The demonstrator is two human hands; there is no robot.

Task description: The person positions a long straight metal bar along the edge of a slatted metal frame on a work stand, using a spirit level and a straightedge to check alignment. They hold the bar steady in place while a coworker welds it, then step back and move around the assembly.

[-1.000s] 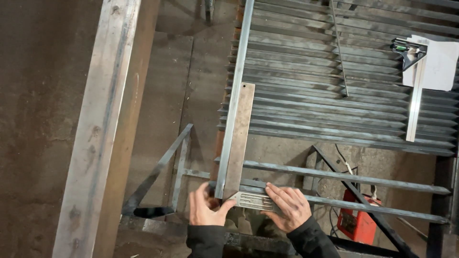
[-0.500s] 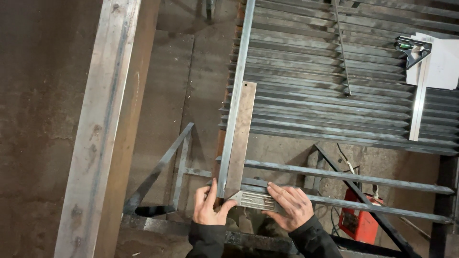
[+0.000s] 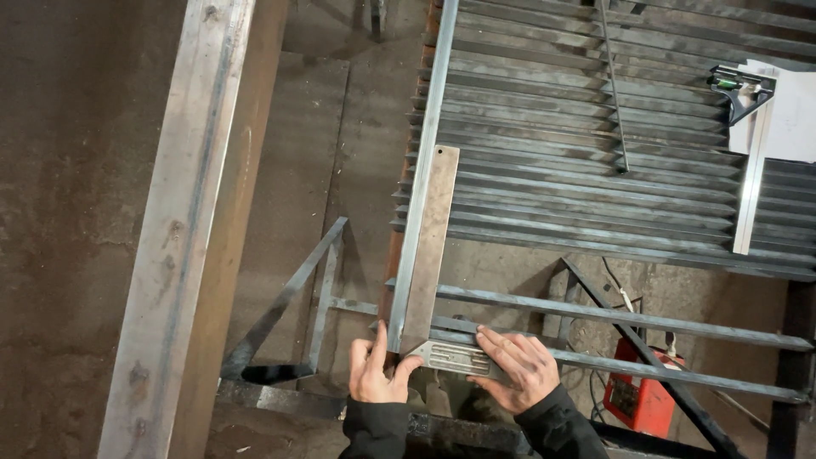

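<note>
A steel try square (image 3: 429,255) lies with its long blade along an upright steel bar (image 3: 425,153) and its short stock (image 3: 455,359) across a horizontal bar (image 3: 620,313). My left hand (image 3: 378,374) grips the square's corner and the bar's lower end. My right hand (image 3: 514,367) presses flat on the stock, fingers spread over it. Both sleeves are black.
A stack of flat steel strips (image 3: 586,144) fills the upper right, with a combination square (image 3: 752,161) and a white sheet (image 3: 795,115) on it. A long steel beam (image 3: 183,229) runs at left. A red machine (image 3: 642,395) sits on the floor below.
The view has shifted slightly. Both hands stay on the square, which remains against the bars.
</note>
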